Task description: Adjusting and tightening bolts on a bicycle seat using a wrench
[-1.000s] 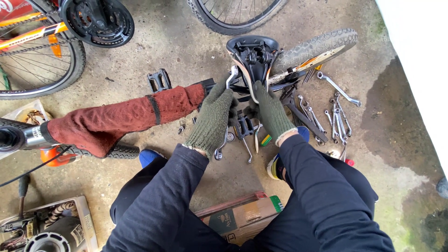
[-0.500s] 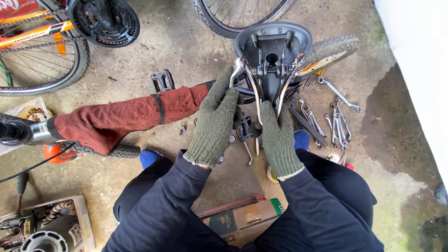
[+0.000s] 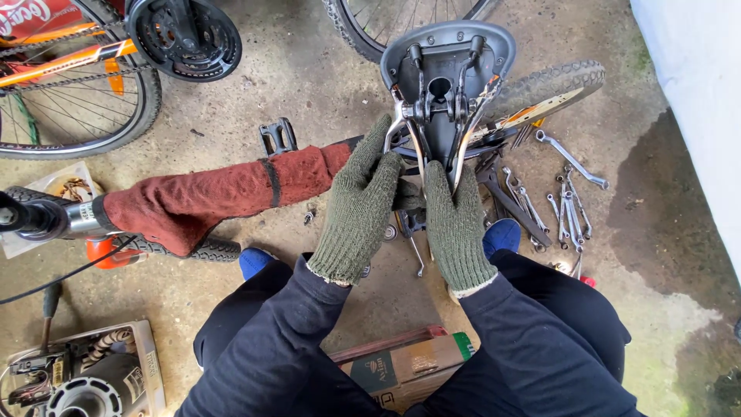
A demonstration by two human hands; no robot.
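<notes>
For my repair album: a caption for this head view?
Both gloved hands, left hand and right hand, hold an upturned bicycle saddle above scattered wrenches.

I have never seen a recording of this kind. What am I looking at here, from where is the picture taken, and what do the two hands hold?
The picture comes from a camera worn on a person's head, looking down at their own arms in dark sleeves. The person crouches on a concrete floor.

Both hands wear green knitted gloves. The left hand and the right hand grip the metal rails of an upturned grey bicycle saddle, its underside facing the camera.

On the floor to the right lie silver metal spanners. To the left is a bicycle frame tube wrapped in dark red cloth. Bicycle wheels lie at the top, and a flat cardboard box lies between the knees.
</notes>
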